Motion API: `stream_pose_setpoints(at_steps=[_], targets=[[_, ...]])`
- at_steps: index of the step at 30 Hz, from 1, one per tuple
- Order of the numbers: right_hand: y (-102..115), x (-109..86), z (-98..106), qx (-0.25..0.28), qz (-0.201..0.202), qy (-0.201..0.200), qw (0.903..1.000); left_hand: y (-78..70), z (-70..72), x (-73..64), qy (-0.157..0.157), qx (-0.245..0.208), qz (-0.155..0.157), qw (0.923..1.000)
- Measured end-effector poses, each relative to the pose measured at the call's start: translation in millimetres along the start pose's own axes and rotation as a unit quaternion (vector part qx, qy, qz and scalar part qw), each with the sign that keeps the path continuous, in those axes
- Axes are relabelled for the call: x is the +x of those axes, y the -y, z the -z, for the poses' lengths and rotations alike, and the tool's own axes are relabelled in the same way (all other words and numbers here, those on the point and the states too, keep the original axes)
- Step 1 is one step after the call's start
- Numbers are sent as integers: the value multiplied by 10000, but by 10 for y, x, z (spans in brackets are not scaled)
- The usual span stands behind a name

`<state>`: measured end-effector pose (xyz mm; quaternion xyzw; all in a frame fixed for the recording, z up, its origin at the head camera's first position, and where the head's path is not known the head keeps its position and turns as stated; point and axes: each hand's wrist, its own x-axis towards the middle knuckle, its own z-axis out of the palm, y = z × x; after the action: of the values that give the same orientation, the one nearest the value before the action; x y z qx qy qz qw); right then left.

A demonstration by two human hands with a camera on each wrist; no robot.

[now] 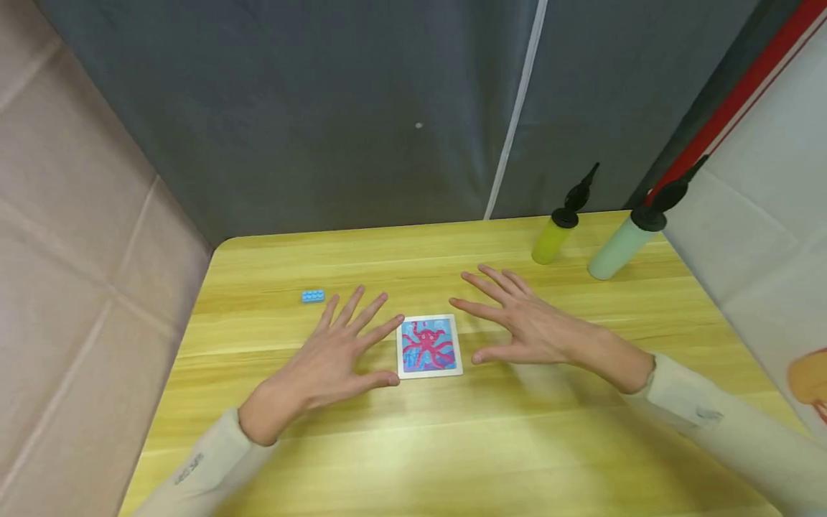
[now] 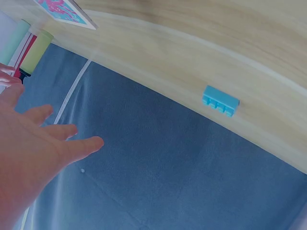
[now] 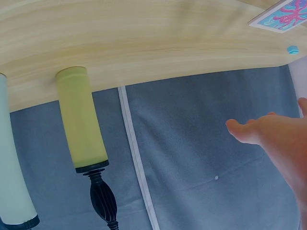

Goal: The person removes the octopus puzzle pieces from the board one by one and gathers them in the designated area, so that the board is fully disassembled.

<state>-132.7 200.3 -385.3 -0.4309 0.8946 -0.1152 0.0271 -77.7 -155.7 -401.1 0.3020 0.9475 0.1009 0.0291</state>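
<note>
A square white-bordered picture card (image 1: 428, 346) with a pink octopus on blue lies on the wooden table between both hands. My left hand (image 1: 332, 362) is held over the table just left of the card, fingers spread, its index fingertip and thumb overlapping the card's left edge in the head view. On the other side, my right hand (image 1: 533, 327) hovers with fingers spread wide and holds nothing. A small light-blue toy building brick (image 1: 313, 296) sits beyond the left fingertips; its studs face the curtain in the left wrist view (image 2: 220, 100).
Two balloon pumps with black nozzles stand at the back right: a yellow-green pump (image 1: 549, 240) and a taller pale-green pump (image 1: 618, 248). A dark grey curtain (image 1: 310, 122) hangs behind the table (image 1: 452, 445). Pale walls flank both sides.
</note>
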Motion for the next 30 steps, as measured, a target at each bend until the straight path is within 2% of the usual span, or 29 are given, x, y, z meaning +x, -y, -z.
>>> stream_pose_setpoints(at_steps=[11, 20, 30], targets=[[-40, 83, 61, 74, -109, -104, 9999, -43, 9, 61, -246, 132, -99, 9996], [-2, 166, -15, 609, -476, -120, 9969, -115, -42, 44, 46, 73, 103, 9999], [27, 273, -63, 1006, -788, -155, 9917, -212, -132, 3, 86, -118, 279, 9995]])
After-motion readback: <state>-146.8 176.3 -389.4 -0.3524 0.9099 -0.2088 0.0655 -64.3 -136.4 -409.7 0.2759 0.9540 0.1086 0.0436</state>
